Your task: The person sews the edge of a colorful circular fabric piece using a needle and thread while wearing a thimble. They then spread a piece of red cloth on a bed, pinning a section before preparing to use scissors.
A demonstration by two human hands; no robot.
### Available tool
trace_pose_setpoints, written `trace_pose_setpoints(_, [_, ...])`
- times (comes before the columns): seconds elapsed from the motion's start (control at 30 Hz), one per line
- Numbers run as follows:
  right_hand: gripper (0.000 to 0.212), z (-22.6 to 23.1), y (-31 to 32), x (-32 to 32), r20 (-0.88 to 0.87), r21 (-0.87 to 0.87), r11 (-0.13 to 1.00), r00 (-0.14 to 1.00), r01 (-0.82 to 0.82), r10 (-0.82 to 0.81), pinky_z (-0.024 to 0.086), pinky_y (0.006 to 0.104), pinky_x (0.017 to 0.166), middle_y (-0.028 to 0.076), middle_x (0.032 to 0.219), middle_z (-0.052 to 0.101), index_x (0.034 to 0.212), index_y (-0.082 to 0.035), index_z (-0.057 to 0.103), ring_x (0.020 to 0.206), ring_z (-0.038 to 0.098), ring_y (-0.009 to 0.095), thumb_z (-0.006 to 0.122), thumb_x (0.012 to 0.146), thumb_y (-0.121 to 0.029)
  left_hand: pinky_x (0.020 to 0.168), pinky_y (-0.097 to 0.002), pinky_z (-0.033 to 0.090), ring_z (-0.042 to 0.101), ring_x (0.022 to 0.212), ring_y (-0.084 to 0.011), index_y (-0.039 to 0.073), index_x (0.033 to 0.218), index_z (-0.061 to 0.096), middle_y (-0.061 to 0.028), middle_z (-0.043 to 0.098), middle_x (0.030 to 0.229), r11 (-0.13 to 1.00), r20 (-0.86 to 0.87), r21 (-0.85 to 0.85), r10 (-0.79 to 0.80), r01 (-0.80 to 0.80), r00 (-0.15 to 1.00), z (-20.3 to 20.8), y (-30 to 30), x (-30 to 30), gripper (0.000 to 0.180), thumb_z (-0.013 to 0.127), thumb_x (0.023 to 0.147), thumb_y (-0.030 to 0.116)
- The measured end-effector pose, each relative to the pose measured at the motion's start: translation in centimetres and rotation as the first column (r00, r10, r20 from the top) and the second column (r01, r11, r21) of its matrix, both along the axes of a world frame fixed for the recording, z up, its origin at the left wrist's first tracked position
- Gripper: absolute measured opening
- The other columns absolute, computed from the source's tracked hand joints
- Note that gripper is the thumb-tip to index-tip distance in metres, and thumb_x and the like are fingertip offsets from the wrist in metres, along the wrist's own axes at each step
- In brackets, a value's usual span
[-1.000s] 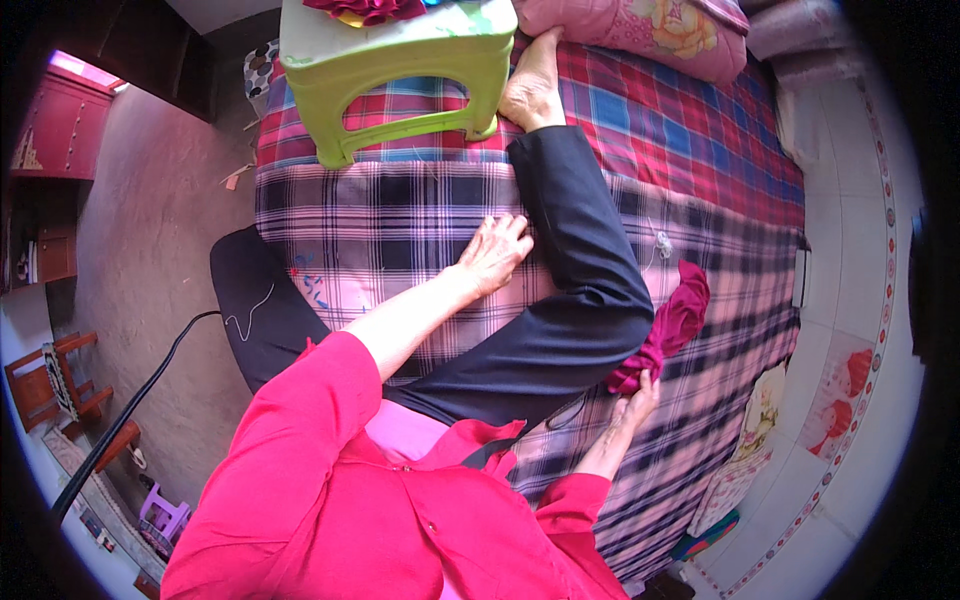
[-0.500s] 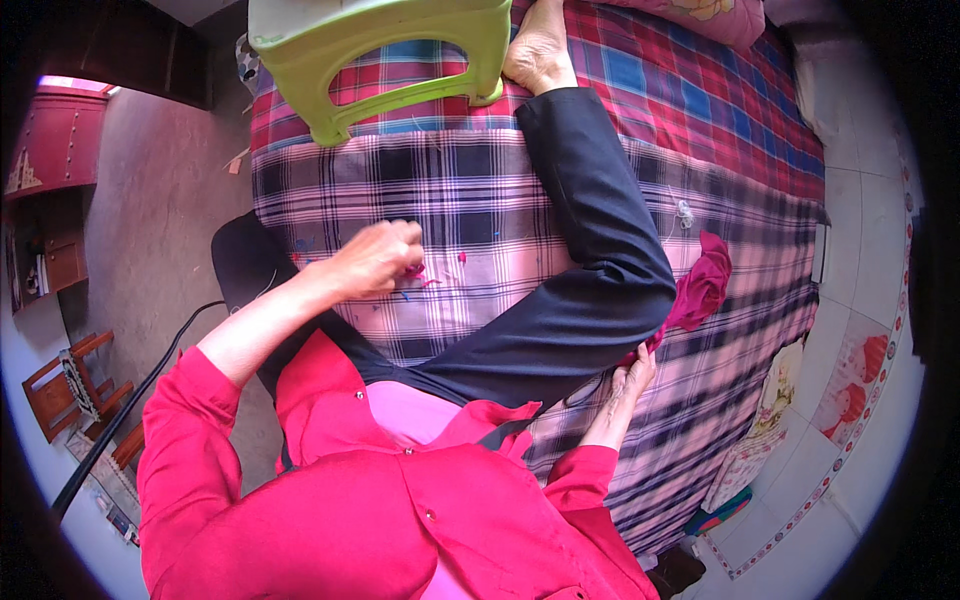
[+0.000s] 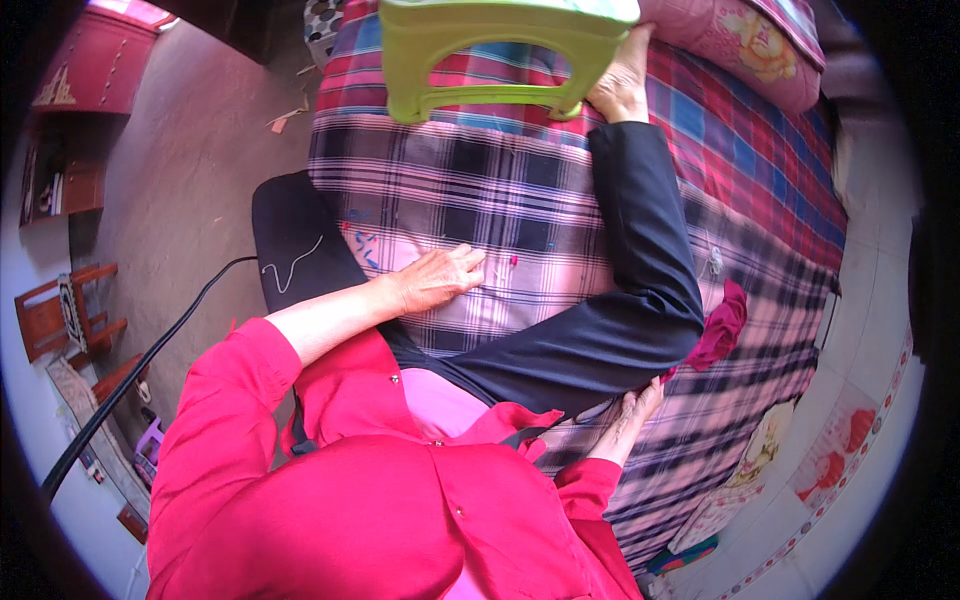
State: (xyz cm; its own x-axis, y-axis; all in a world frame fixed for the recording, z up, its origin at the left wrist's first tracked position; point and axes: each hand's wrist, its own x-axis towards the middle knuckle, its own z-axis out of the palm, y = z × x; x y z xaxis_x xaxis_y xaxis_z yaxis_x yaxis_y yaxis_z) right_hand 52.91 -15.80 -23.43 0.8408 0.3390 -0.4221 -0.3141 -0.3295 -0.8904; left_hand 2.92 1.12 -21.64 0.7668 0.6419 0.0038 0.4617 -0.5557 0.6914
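Low over the plaid bedsheet (image 3: 530,210), my left hand (image 3: 442,278) has its fingers curled down and pressed together; whatever lies in them is hidden. A small magenta scrap (image 3: 514,260) lies just beyond its fingertips. Several tiny blue scraps (image 3: 367,250) are scattered left of the hand. My right hand (image 3: 638,406) rests low beside my bent knee, its fingertips closed at the near end of a crumpled magenta cloth (image 3: 722,325). My knee covers part of that cloth. A white thread (image 3: 290,268) lies across my dark left trouser leg.
A green plastic stool (image 3: 505,95) stands on the bed ahead, next to my bare foot (image 3: 625,85). A small tangle of white thread (image 3: 714,262) lies past my knee. To the far right is a pink floral bundle (image 3: 765,50). A black cable (image 3: 150,355) runs along the left.
The view has shifted, so the stool and bed sit further right. My left hand has lowered to the sheet, and the magenta bits beneath it no longer show. My right hand stays by the cloth.
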Motion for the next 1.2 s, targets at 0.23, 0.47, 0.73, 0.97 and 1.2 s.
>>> trace_pose_setpoints(0.23, [0.035,-0.5,-2.2,2.3,-0.059,0.062,0.998,0.998,0.012,-0.008,0.051,0.0362,0.088,0.010,0.111,0.066,0.125,0.000,0.060,0.097,0.063,0.024,0.061,0.091,-0.008,0.081,-0.0452,0.051,0.060,0.097,-0.0360,0.004,0.096,0.063,-0.0189,0.060,0.103,0.846,-0.392,0.156,0.527,-0.511,0.754,5.9,5.8,-11.4,0.029,0.058,0.069,-0.006])
trace_pose_setpoints(0.47, [0.034,-0.6,-0.5,1.2,-0.082,0.026,1.000,0.997,-0.010,0.012,0.051,0.0365,0.087,0.011,0.110,0.066,0.123,0.000,0.060,0.096,0.063,0.025,0.062,0.091,-0.010,0.081,-0.0465,0.051,0.063,0.090,-0.0369,0.002,0.100,0.068,-0.0185,0.065,0.096,0.820,-0.351,0.155,0.567,-0.551,0.745,8.0,3.5,-13.8,0.026,0.061,0.076,0.006])
trace_pose_setpoints(0.73, [0.033,-1.2,2.1,-0.1,-0.099,0.030,0.999,0.994,-0.036,0.039,0.052,0.0367,0.085,0.011,0.109,0.066,0.121,0.001,0.061,0.095,0.063,0.025,0.062,0.090,-0.012,0.085,-0.0348,0.053,0.069,0.088,-0.0208,-0.004,0.108,0.067,-0.0157,0.071,0.102,0.442,-0.006,-0.617,0.825,-0.651,0.565,0.5,-5.2,-7.1,0.021,0.058,0.090,0.002])
trace_pose_setpoints(0.97, [0.033,-1.0,0.3,-1.4,-0.098,0.061,0.998,0.995,0.003,0.003,0.052,0.0370,0.084,0.011,0.107,0.066,0.119,0.001,0.062,0.093,0.063,0.026,0.063,0.090,-0.013,0.080,-0.0302,0.053,0.065,0.089,-0.0156,-0.003,0.115,0.065,-0.0111,0.069,0.103,0.062,0.388,-0.427,0.914,-0.902,-0.121,4.2,2.0,-16.0,0.029,0.054,0.087,-0.001])
trace_pose_setpoints(1.2, [0.032,0.3,1.8,-1.8,-0.106,0.076,0.995,0.992,-0.066,0.074,0.052,0.0372,0.083,0.011,0.106,0.066,0.117,0.001,0.062,0.092,0.063,0.026,0.064,0.089,-0.015,0.078,-0.0312,0.057,0.069,0.095,-0.0188,-0.003,0.120,0.062,-0.0143,0.070,0.106,0.243,0.172,-0.970,0.695,-0.003,0.698,-2.7,-7.5,-1.0,0.033,0.067,0.092,0.013])
